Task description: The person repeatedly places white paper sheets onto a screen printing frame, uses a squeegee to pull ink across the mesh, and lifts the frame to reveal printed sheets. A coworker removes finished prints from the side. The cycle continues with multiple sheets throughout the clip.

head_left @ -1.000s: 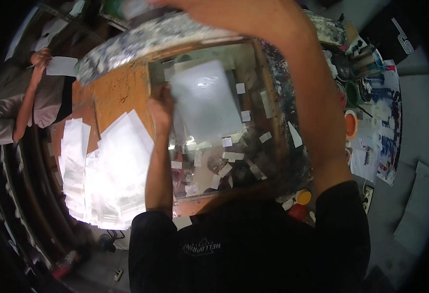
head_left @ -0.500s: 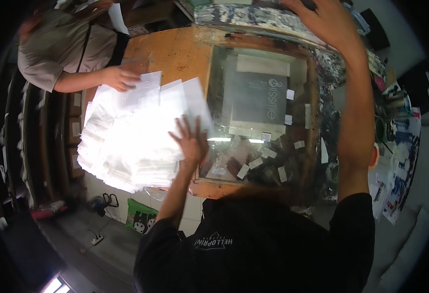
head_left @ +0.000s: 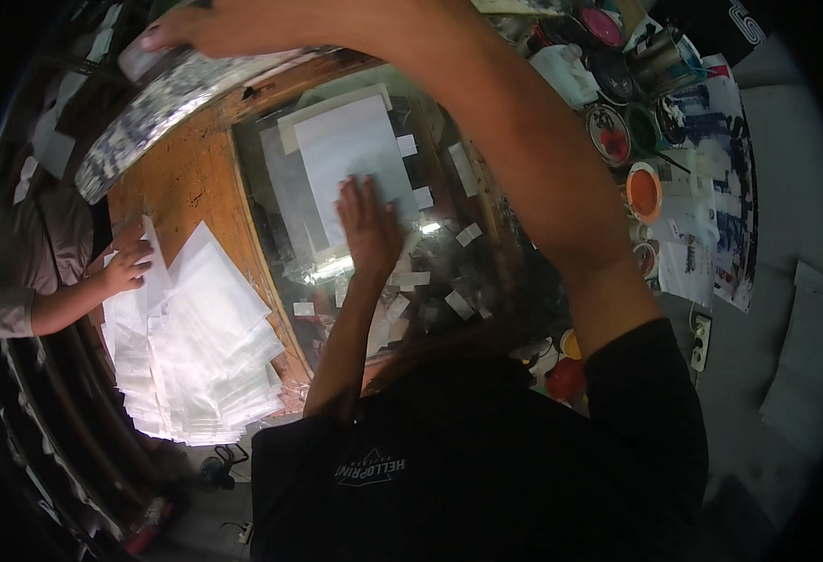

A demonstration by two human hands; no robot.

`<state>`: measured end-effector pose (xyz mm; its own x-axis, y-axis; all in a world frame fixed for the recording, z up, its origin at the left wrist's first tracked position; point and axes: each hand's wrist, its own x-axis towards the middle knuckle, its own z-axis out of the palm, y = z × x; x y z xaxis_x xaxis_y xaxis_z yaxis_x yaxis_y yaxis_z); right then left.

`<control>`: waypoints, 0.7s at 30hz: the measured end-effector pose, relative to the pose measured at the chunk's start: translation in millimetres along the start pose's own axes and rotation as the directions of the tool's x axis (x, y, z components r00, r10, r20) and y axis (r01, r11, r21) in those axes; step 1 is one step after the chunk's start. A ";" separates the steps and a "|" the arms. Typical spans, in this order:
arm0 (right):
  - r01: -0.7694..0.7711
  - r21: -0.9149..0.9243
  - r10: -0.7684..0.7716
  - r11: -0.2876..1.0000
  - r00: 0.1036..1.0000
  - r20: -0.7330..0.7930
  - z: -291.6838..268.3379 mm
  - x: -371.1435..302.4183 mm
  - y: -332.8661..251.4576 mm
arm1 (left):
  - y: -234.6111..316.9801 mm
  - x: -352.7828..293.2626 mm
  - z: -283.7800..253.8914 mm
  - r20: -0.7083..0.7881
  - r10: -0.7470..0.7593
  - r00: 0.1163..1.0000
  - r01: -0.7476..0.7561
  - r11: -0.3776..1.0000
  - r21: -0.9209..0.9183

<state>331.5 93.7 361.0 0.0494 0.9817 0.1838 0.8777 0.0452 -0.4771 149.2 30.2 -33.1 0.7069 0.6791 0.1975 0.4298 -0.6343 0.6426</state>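
Observation:
A white sheet, perhaps a plastic bag [head_left: 323, 140], lies over the dark rectangle on the glass panel [head_left: 285, 281]. On its lower right part my left hand [head_left: 367, 225] rests flat, fingers spread. My right arm reaches across the top of the view, bringing my right hand [head_left: 182, 33] to the far left, by the end of a long paint-smeared edge [head_left: 163, 98]. Its fingers are blurred and partly hidden, so I cannot make out any grip. Small pale tape pieces [head_left: 458, 304] dot the glass.
A pile of white sheets [head_left: 210, 356] covers the table's left side; a co-worker's hand [head_left: 129, 267] handles a sheet above it. Open paint pots [head_left: 644, 192] stand at the right beside stained papers [head_left: 711, 187]. The wooden tabletop [head_left: 196, 183] borders the glass.
The view has turned. My left hand has moved from the pile onto the glass, where a white sheet now covers the dark rectangle. My right hand is farther left in view.

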 end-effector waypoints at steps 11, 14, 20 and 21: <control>0.028 0.038 -0.026 0.999 0.999 -0.047 18.5 -5.7 11.0 | -0.2 -53.3 -12.5 0.063 -0.045 0.997 0.026 0.961 0.276; -0.106 0.039 0.108 0.994 0.992 -0.057 4.9 -19.7 6.5 | 2.8 -47.1 -6.2 0.079 0.025 0.997 -0.045 0.965 0.259; -0.012 -0.154 -0.045 0.988 0.931 -0.361 81.2 -45.4 -5.1 | 23.3 -53.5 -73.4 -0.055 -0.086 0.995 0.071 0.970 -0.232; -0.030 -0.266 -0.095 0.963 0.891 -0.443 106.1 -67.4 -4.9 | 40.7 -50.9 -101.6 -0.118 -0.103 0.988 0.050 0.921 -0.385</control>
<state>273.2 46.9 259.8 0.1722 0.7890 0.5898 0.9710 -0.0351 -0.2365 73.6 7.3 58.2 0.5877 0.7796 0.2165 0.2148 -0.4083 0.8872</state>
